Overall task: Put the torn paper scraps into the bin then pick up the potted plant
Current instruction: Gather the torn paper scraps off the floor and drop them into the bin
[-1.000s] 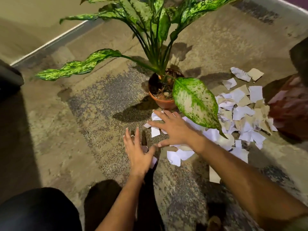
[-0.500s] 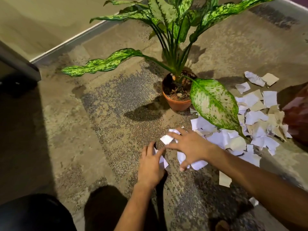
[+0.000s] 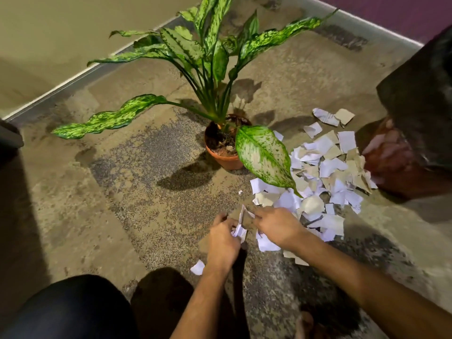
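A mottled grey-brown concrete floor (image 3: 102,192) is seen from above, bounded at the far side by a pale skirting strip. On it stands a tall variegated green-leaved plant in a round terracotta-orange plastic pot (image 3: 226,160); dark soil and dry debris are seen inside the pot, and one broad pale leaf hangs over its right rim. To the right of the pot, a spread heap of torn white and beige paper scraps (image 3: 325,172) lies on the floor, partly under that leaf and reaching the near side where the hands are. A dark bag-like bin (image 3: 420,99) is seen at the right edge, with reddish contents dimly visible at its opening; what they are cannot be told. No writing can be read on anything.

The left hand (image 3: 223,241) is held just above the floor, its fingers curled round a small bunch of white scraps. The right hand (image 3: 276,228) is reached in beside it, a folded scrap pinched between thumb and forefinger. One loose white scrap (image 3: 197,267) lies beside the left wrist.
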`<state>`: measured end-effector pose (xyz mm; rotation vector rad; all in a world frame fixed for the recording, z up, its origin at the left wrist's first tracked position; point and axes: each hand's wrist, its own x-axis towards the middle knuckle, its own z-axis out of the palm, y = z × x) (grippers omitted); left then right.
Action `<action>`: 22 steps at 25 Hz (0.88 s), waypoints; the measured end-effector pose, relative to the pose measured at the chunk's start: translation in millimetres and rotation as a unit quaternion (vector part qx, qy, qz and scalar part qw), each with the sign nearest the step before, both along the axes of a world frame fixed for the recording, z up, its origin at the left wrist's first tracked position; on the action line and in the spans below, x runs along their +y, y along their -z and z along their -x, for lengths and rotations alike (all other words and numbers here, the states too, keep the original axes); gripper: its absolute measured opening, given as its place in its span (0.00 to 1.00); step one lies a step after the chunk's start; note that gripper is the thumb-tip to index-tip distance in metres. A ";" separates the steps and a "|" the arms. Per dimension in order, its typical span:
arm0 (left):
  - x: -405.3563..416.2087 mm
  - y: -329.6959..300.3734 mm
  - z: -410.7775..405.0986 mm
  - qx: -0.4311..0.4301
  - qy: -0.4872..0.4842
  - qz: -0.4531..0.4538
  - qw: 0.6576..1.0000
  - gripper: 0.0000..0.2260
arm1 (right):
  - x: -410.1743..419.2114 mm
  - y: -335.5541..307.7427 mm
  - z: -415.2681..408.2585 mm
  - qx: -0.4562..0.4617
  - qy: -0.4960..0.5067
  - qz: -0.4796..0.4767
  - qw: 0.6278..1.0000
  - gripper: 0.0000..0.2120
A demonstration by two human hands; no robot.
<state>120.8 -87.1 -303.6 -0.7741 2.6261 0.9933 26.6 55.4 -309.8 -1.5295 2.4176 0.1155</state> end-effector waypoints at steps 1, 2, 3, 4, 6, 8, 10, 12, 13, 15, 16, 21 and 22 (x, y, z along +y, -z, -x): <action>3.4 -1.1 2.8 0.009 0.008 -0.006 1.000 0.16 | 7.4 -6.5 2.7 -0.003 0.023 0.024 0.999 0.16; 6.8 -2.2 5.2 0.011 0.013 -0.017 1.000 0.16 | 16.1 -10.2 6.7 -0.005 0.052 0.045 0.998 0.14; 11.0 -3.3 8.2 0.012 0.021 -0.029 0.999 0.16 | 26.5 -11.9 10.9 -0.005 0.088 0.060 0.994 0.12; 15.1 -3.4 11.0 0.013 0.033 -0.037 0.999 0.16 | 36.4 -11.2 15.8 -0.010 0.121 0.080 0.989 0.10; 24.6 -1.9 16.8 0.019 0.068 -0.051 0.996 0.16 | 54.9 -10.5 23.9 -0.023 0.183 0.117 0.976 0.07; 34.4 -1.8 23.1 0.006 0.097 -0.068 0.993 0.16 | 72.4 -20.5 26.2 -0.012 0.229 0.172 0.958 0.04; 40.9 -1.7 30.6 -0.017 0.102 -0.058 0.993 0.12 | 83.9 -35.5 25.3 -0.006 0.268 0.227 0.936 0.05; 44.0 0.0 39.0 -0.011 0.086 -0.018 0.996 0.10 | 90.1 -56.2 25.1 -0.016 0.292 0.264 0.919 0.07; 44.8 -0.4 42.4 -0.007 0.073 -0.002 0.997 0.09 | 93.1 -68.1 25.7 -0.017 0.297 0.276 0.914 0.07; 44.4 -1.4 46.0 -0.013 0.053 0.017 0.998 0.10 | 96.7 -93.7 29.6 -0.019 0.303 0.288 0.908 0.06; 43.7 -2.3 47.1 -0.018 0.047 0.019 0.999 0.10 | 98.6 -108.5 32.3 -0.018 0.310 0.293 0.904 0.06; 52.4 -28.3 58.2 -0.026 0.033 0.027 0.999 0.08 | 115.2 -185.6 43.4 0.051 0.324 0.384 0.863 0.06; 58.1 -38.4 62.2 -0.006 0.036 0.036 0.999 0.09 | 119.8 -200.6 47.3 0.072 0.330 0.399 0.853 0.05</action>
